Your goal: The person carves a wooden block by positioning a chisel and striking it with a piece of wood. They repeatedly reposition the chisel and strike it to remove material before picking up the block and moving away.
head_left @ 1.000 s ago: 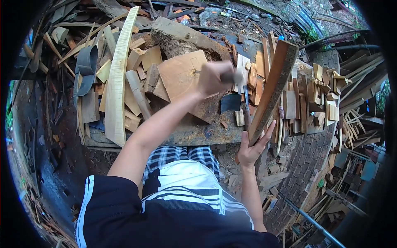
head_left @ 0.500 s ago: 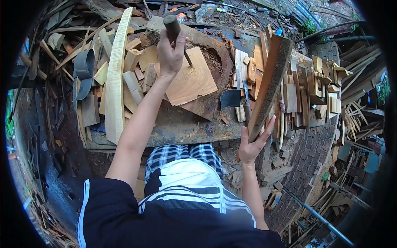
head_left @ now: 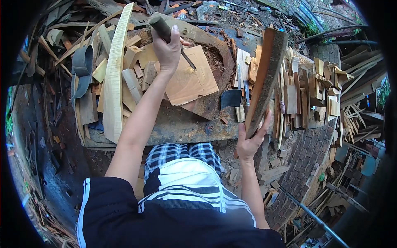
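Note:
My left hand (head_left: pixel 167 53) is closed around the dark handle of a chisel (head_left: pixel 162 29). The chisel leans, its handle to the upper left and its blade tip down on a small carved spot in a flat wooden board (head_left: pixel 186 89). Thin lines are marked on the board's face. In my right hand (head_left: pixel 250 142) is the lower end of a thick wooden bar (head_left: pixel 266 76), with the thumb on one side and fingers on the other. The bar stands up and tilts to the right, apart from the chisel.
The board rests on a worn workbench (head_left: pixel 173 132). A long pale plank (head_left: pixel 115 74) and a grey curved strip (head_left: pixel 82 70) lie left. Right of the board are a dark flat piece (head_left: pixel 230 99), a blue-bladed tool (head_left: pixel 246 91) and stacked wood offcuts (head_left: pixel 304 89).
The chisel's handle has tipped further left, so it leans more, with its tip still at the carved spot. The wooden bar has shifted slightly left and away from me.

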A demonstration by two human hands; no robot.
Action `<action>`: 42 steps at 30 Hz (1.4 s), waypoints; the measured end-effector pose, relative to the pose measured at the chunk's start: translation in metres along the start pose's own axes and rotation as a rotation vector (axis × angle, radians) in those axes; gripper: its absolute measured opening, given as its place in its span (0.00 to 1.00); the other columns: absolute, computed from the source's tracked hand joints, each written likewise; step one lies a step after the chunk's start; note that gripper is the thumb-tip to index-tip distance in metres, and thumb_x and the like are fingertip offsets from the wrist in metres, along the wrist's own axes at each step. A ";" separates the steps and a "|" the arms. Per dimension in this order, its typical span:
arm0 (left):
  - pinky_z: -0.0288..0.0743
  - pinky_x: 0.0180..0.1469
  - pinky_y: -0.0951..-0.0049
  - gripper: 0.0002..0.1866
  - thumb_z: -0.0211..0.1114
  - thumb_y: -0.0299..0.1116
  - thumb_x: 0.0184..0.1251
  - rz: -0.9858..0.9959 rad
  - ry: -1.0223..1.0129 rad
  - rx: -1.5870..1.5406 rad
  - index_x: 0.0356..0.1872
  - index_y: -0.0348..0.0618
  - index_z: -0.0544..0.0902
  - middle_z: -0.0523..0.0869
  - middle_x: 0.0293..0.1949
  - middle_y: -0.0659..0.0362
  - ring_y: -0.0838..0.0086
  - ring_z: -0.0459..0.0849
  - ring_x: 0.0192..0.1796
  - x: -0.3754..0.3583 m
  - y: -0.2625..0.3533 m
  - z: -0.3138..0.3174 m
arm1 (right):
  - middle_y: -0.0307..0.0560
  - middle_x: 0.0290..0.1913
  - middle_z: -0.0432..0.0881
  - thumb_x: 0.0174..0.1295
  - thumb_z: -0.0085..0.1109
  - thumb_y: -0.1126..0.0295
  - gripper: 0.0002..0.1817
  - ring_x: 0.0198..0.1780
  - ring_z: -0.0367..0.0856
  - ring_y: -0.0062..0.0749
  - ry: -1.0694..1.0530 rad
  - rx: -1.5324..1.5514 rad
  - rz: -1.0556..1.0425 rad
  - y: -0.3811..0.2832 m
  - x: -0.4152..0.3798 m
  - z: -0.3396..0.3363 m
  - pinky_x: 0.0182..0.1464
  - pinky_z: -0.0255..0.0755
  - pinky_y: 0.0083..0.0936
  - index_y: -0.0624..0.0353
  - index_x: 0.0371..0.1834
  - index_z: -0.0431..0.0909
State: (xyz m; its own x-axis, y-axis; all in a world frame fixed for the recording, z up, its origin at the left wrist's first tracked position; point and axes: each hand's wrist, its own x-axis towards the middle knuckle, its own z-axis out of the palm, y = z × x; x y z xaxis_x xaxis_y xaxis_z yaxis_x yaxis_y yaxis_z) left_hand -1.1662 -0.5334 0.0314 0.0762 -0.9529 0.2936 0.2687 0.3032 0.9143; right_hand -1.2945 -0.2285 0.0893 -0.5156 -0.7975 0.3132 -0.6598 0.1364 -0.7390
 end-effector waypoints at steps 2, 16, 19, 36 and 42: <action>0.88 0.28 0.64 0.15 0.60 0.36 0.74 -0.002 0.020 0.009 0.45 0.37 0.65 0.78 0.20 0.58 0.72 0.83 0.21 0.003 -0.002 -0.003 | 0.58 0.62 0.76 0.67 0.62 0.71 0.47 0.58 0.77 0.40 -0.061 0.091 0.106 0.001 0.001 0.001 0.61 0.68 0.30 0.59 0.81 0.39; 0.82 0.33 0.65 0.15 0.70 0.35 0.62 0.372 -0.084 0.512 0.41 0.41 0.73 0.80 0.25 0.55 0.59 0.89 0.32 -0.013 0.009 0.018 | 0.58 0.47 0.83 0.59 0.69 0.69 0.44 0.43 0.86 0.45 -0.250 0.102 -0.224 -0.050 0.112 0.043 0.45 0.80 0.38 0.53 0.79 0.57; 0.80 0.37 0.62 0.15 0.71 0.33 0.59 0.311 -0.054 0.437 0.40 0.42 0.73 0.82 0.27 0.51 0.53 0.88 0.38 -0.025 0.014 0.030 | 0.52 0.37 0.81 0.58 0.69 0.67 0.45 0.35 0.85 0.39 -0.230 0.071 -0.429 -0.073 0.140 0.044 0.38 0.79 0.36 0.43 0.79 0.57; 0.79 0.39 0.65 0.24 0.69 0.34 0.61 0.124 -0.167 0.212 0.54 0.36 0.71 0.86 0.34 0.48 0.53 0.88 0.38 -0.020 -0.024 0.015 | 0.56 0.32 0.81 0.63 0.61 0.54 0.34 0.31 0.84 0.47 -0.127 -0.055 -0.418 -0.101 0.150 0.042 0.35 0.79 0.39 0.32 0.75 0.64; 0.79 0.41 0.65 0.22 0.68 0.32 0.61 0.102 -0.179 0.186 0.53 0.38 0.71 0.84 0.30 0.52 0.58 0.88 0.35 -0.023 0.001 0.027 | 0.56 0.33 0.82 0.61 0.62 0.56 0.35 0.35 0.85 0.49 -0.143 -0.056 -0.342 -0.101 0.150 0.037 0.39 0.80 0.42 0.35 0.74 0.66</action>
State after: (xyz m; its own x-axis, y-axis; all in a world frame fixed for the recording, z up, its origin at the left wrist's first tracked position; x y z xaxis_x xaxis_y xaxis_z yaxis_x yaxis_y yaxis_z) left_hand -1.1935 -0.5107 0.0327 -0.0817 -0.9057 0.4160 0.0857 0.4094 0.9083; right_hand -1.2848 -0.3834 0.1894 -0.1807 -0.8762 0.4468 -0.8115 -0.1239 -0.5710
